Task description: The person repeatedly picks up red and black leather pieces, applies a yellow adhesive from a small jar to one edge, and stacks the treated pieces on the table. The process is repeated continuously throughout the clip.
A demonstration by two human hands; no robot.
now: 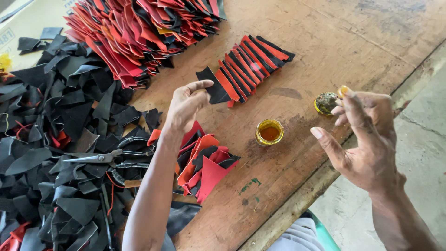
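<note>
My left hand (185, 106) pinches the end of a black leather piece (213, 88) at the near end of a row of overlapping red and black pieces (253, 62) laid on the wooden table (325, 42). My right hand (364, 137) hovers over the table's right edge, fingers apart, its fingertip coated in yellow glue, just beside a small glue-caked lid (325, 102). A small round tin of amber glue (269, 132) stands between the two hands.
A loose stack of red and black pieces (204, 165) lies under my left forearm. Black scissors (109, 158) rest on a heap of black offcuts (51, 139) at left. A big pile of cut red and black pieces (139, 28) fills the far side. Concrete floor (418, 139) lies right.
</note>
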